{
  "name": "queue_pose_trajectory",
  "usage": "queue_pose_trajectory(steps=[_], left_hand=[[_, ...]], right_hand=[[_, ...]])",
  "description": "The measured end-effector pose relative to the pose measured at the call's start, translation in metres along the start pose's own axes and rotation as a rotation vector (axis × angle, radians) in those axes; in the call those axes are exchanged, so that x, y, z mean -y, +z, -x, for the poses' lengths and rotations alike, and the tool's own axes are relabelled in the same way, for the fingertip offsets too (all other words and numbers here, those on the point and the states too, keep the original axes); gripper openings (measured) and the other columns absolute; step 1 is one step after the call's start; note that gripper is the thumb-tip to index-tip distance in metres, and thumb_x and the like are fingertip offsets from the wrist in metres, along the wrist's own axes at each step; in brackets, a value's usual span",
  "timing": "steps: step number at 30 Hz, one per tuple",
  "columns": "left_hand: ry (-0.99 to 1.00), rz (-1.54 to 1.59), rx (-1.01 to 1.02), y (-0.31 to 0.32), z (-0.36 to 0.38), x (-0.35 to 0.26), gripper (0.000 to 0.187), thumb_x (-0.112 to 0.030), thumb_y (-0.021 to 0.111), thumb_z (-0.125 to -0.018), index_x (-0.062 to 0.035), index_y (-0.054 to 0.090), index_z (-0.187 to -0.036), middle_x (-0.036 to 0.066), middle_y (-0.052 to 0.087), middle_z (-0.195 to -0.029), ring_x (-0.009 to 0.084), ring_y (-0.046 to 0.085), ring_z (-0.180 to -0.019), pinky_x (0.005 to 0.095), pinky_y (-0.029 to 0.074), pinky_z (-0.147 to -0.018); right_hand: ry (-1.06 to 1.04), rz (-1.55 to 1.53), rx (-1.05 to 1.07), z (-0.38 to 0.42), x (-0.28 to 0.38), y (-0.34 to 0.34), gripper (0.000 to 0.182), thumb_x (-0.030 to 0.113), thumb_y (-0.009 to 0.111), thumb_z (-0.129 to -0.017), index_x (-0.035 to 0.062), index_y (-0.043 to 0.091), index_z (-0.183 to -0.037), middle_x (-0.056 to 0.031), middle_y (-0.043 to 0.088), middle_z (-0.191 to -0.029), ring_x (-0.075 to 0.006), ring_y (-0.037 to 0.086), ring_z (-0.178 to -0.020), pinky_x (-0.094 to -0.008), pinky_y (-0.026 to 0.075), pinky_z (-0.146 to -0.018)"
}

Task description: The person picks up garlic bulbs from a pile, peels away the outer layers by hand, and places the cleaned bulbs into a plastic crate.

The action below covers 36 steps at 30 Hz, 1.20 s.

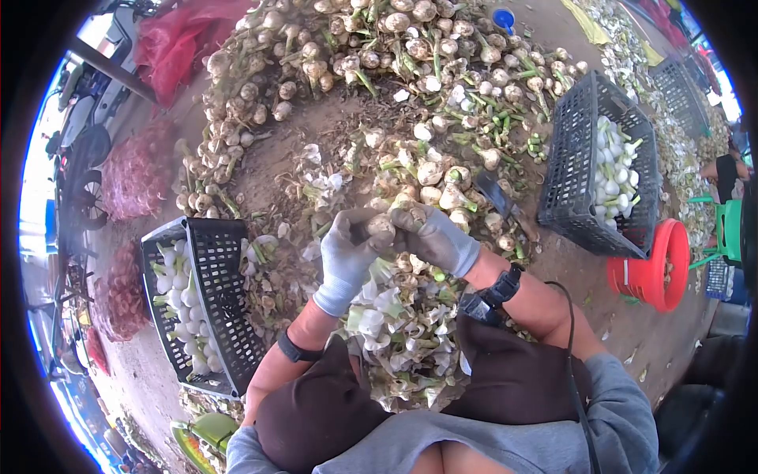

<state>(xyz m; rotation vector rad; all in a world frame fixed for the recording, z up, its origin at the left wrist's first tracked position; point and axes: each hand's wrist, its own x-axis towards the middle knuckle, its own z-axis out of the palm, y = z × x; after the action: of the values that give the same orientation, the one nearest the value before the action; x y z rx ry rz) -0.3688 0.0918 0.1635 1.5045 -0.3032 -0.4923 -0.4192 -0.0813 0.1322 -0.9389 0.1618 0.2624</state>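
Observation:
Both hands wear whitish work gloves with grey, soiled palms and meet in front of me over the garlic pile. My left hand [349, 251] is closed around a dirty, unpeeled garlic bulb [381, 228]. From the other side my right hand [439, 238] presses its bent fingers against the same bulb, hiding part of it. Just beyond the hands lie loose unpeeled garlic bulbs [430, 173] with cut stems. A dark, flat-bladed tool [495, 195] rests among them, right of my right hand. Papery garlic skins [387, 320] heap up between my knees.
A black crate [225, 288] of cleaned white garlic stands at left, another black crate [570, 170] at right. A red bucket [671, 265] sits beside the right one. Far ahead is a large garlic heap [395, 24]. Pink mesh sacks [138, 178] line the left.

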Motion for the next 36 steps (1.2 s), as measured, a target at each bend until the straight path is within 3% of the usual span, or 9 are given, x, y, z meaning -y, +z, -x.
queue_pose_trajectory(steps=[7, 12, 14, 18, 20, 25, 28, 30, 36], left_hand=[[0.039, -0.038, 0.015, -0.007, 0.002, 0.001, 0.039, -0.010, 0.072, -0.082, 0.0054, 0.053, -0.113, 0.011, 0.065, -0.096, 0.0134, 0.063, -0.080, 0.0266, 0.053, -0.072], [-0.242, 0.573, 0.136, -0.018, -0.001, 0.011, 0.036, -0.022, 0.063, -0.091, 0.0033, 0.055, -0.115, 0.015, 0.066, -0.106, 0.0213, 0.066, -0.085, 0.0332, 0.055, -0.072], [-0.333, 0.768, 0.134, -0.022, -0.002, 0.022, 0.033, -0.024, 0.057, -0.094, 0.0013, 0.056, -0.115, 0.017, 0.065, -0.113, 0.0247, 0.066, -0.090, 0.0351, 0.054, -0.071], [-0.486, 1.108, 0.167, -0.024, -0.004, 0.021, 0.028, -0.022, 0.051, -0.097, -0.0014, 0.059, -0.115, 0.018, 0.064, -0.114, 0.0258, 0.064, -0.093, 0.0340, 0.053, -0.070], [-0.421, 1.084, 0.232, -0.024, -0.005, 0.023, 0.029, -0.023, 0.051, -0.097, -0.0021, 0.056, -0.116, 0.017, 0.065, -0.109, 0.0262, 0.064, -0.089, 0.0345, 0.053, -0.071], [-0.168, 0.395, 0.048, -0.007, 0.007, 0.006, 0.037, -0.019, 0.064, -0.089, 0.0002, 0.050, -0.118, 0.013, 0.061, -0.106, 0.0226, 0.063, -0.090, 0.0320, 0.053, -0.072], [0.231, -0.240, -0.047, -0.010, 0.009, 0.018, 0.053, -0.017, 0.079, -0.077, 0.0002, 0.049, -0.117, 0.011, 0.058, -0.110, 0.0187, 0.061, -0.087, 0.0300, 0.052, -0.070], [0.242, -0.527, -0.057, -0.008, 0.013, 0.011, 0.044, -0.011, 0.073, -0.080, 0.0005, 0.049, -0.115, 0.006, 0.058, -0.101, 0.0127, 0.058, -0.088, 0.0255, 0.049, -0.076], [-0.020, -0.247, 0.100, -0.017, 0.012, 0.010, 0.052, -0.017, 0.074, -0.081, 0.0045, 0.047, -0.121, 0.007, 0.061, -0.100, 0.0136, 0.060, -0.088, 0.0265, 0.050, -0.078]], right_hand=[[-0.025, -0.104, 0.020, 0.011, 0.008, 0.001, 0.018, 0.016, 0.056, -0.095, -0.0001, 0.062, -0.101, -0.0021, 0.064, -0.092, -0.0095, 0.061, -0.085, -0.0247, 0.052, -0.076], [0.049, -0.018, -0.127, 0.006, 0.012, 0.009, 0.017, 0.010, 0.056, -0.094, -0.0023, 0.062, -0.104, -0.0042, 0.064, -0.094, -0.0123, 0.061, -0.087, -0.0255, 0.052, -0.077], [-0.227, 0.799, -0.161, 0.000, 0.005, 0.000, 0.018, 0.010, 0.058, -0.092, -0.0032, 0.061, -0.103, -0.0037, 0.063, -0.097, -0.0128, 0.061, -0.090, -0.0263, 0.050, -0.078], [-0.694, 1.126, -0.191, 0.003, 0.001, 0.001, 0.016, 0.012, 0.058, -0.091, -0.0009, 0.062, -0.101, -0.0025, 0.062, -0.099, -0.0117, 0.059, -0.094, -0.0271, 0.049, -0.079], [-0.065, 0.005, -0.011, 0.008, 0.008, 0.015, 0.017, 0.012, 0.059, -0.090, 0.0026, 0.062, -0.104, -0.0021, 0.062, -0.101, -0.0112, 0.059, -0.096, -0.0282, 0.050, -0.081], [0.104, -0.126, -0.008, 0.009, 0.003, 0.006, 0.026, 0.022, 0.061, -0.092, 0.0021, 0.060, -0.109, -0.0037, 0.063, -0.106, -0.0122, 0.059, -0.099, -0.0277, 0.047, -0.088], [-0.398, 0.931, 0.149, 0.008, 0.008, 0.008, 0.030, 0.027, 0.060, -0.093, 0.0005, 0.059, -0.106, -0.0042, 0.064, -0.105, -0.0121, 0.060, -0.098, -0.0285, 0.048, -0.086], [-0.044, -0.090, 0.176, 0.003, 0.005, 0.017, 0.029, 0.030, 0.061, -0.093, 0.0017, 0.061, -0.101, -0.0034, 0.064, -0.097, -0.0122, 0.061, -0.092, -0.0301, 0.051, -0.080], [0.106, -0.099, 0.045, 0.007, 0.005, 0.009, 0.021, 0.026, 0.062, -0.093, 0.0047, 0.060, -0.095, 0.0013, 0.063, -0.084, -0.0107, 0.059, -0.075, -0.0253, 0.050, -0.070]])
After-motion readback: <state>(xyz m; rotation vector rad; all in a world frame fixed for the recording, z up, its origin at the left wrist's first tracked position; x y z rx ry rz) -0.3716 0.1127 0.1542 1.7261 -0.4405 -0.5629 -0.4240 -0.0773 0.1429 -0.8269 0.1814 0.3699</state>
